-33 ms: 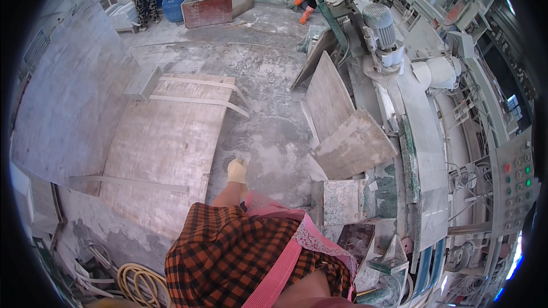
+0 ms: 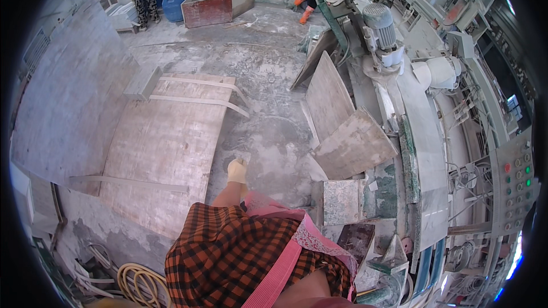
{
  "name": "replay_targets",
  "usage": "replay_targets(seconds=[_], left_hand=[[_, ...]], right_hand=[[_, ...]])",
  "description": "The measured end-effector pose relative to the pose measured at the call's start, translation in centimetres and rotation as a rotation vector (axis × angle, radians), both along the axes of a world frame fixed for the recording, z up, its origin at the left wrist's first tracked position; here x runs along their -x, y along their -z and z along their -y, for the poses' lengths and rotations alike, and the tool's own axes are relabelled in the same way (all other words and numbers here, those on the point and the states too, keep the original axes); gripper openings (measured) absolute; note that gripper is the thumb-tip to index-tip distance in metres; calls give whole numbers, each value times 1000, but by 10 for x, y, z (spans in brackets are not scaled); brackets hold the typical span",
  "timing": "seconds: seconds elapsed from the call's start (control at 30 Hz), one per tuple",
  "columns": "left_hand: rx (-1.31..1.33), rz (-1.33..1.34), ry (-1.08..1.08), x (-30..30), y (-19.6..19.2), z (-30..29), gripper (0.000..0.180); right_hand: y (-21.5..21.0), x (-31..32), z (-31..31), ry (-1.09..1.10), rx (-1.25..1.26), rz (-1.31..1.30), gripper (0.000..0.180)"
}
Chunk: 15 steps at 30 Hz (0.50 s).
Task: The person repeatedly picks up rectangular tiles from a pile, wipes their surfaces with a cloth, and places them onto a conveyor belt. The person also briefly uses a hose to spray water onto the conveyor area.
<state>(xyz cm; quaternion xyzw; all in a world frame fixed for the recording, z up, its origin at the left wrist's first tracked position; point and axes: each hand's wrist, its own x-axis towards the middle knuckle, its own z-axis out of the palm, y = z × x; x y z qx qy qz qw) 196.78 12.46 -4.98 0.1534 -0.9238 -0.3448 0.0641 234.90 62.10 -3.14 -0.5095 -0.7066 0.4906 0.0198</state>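
Note:
My left hand (image 2: 237, 171), in a pale cream glove, hangs low in front of the orange-and-black checked sleeve (image 2: 220, 234). Its fingers are bunched up and too small to make out, and I see nothing in them. The wet grey floor (image 2: 274, 154) lies beneath it. To its left, nearest to the hand, is a large flat brown board (image 2: 165, 148) with pale strips across it. Part of my bare right forearm (image 2: 311, 291) shows at the lower edge; my right hand is out of view. A pink apron (image 2: 279, 268) crosses my body.
Flat slabs (image 2: 354, 142) lean against a long machine with a grey motor (image 2: 379, 23) on the right. A control panel (image 2: 516, 182) has lit green buttons. A hose (image 2: 137, 279) lies coiled at lower left. Two people, one in orange boots (image 2: 306, 14), stand at the back near a blue barrel (image 2: 174, 5).

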Motion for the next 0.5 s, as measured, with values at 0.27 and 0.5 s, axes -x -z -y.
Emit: replay_targets(seconds=[0.27,0.5], left_hand=[[-6,20,4,-3,-15,1,26],[-24,92,-24,-7,-26,3,28]], right_hand=[[18,-3,-4,-7,66,-5,31],[4,3,-2,-63,39,17,35]])
